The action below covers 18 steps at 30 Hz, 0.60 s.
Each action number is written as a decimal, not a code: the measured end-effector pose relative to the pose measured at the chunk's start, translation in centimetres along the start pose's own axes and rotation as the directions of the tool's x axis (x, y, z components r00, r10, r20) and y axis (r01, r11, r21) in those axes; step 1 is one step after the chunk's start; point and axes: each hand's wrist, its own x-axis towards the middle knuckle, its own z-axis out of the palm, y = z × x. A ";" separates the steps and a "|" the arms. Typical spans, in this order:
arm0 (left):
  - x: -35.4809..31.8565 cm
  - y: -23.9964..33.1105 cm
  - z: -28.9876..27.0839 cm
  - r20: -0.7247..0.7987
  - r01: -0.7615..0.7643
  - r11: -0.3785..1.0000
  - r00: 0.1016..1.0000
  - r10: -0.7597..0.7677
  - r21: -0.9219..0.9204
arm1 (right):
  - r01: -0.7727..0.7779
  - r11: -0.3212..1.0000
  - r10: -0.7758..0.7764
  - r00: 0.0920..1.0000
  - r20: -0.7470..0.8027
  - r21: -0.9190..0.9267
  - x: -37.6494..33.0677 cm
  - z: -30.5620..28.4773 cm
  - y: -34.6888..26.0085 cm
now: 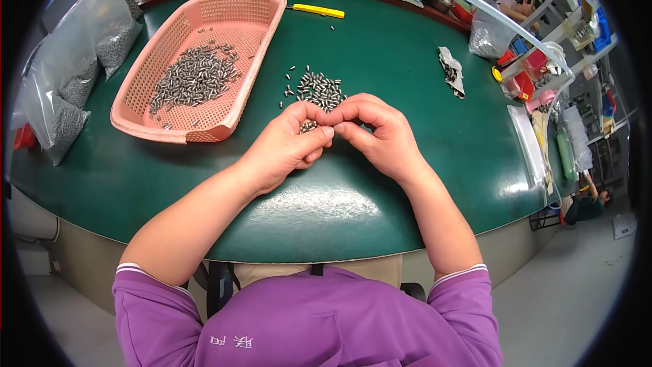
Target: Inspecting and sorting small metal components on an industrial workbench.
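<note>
Your left hand (282,141) cups small silver bullet-shaped metal pieces (308,125), probably keeping spares close; right hand (384,137) pinched closed, contents hidden. Loose pile (320,88) sits between near and far edges of the smooth green bench (435,109), within reach.

The person wore a purple short-sleeved shirt (292,326), its body spread well below the fingers (358,136). The left sleeve (146,302) and the right sleeve (467,302), well apart from the fingers on either side and lower than them, each ended in a ribbed cuff with white stripes. Farther below the fingers, toward the person's left, white embroidered characters (242,342) marked the chest, and beside them a stitched seam (337,329) ran down the cloth.
</note>
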 end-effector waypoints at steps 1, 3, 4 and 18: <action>0.0 0.0 0.0 -0.005 -0.022 0.999 1.000 0.023 0.027 | -0.017 1.000 0.017 1.000 -0.004 0.005 0.0 0.0 0.0; 0.0 0.1 0.0 -0.008 -0.044 0.997 0.999 0.045 0.057 | -0.019 1.000 0.019 1.000 -0.001 -0.001 0.0 0.0 0.1; 0.0 0.0 0.0 -0.013 -0.039 0.997 0.999 0.040 0.072 | -0.022 1.000 0.022 1.000 0.004 -0.007 -0.1 0.0 0.1; 0.1 0.1 -0.3 0.086 0.002 0.997 0.996 0.004 -0.073 | -0.228 0.948 0.223 0.974 0.046 0.221 -0.1 0.0 0.4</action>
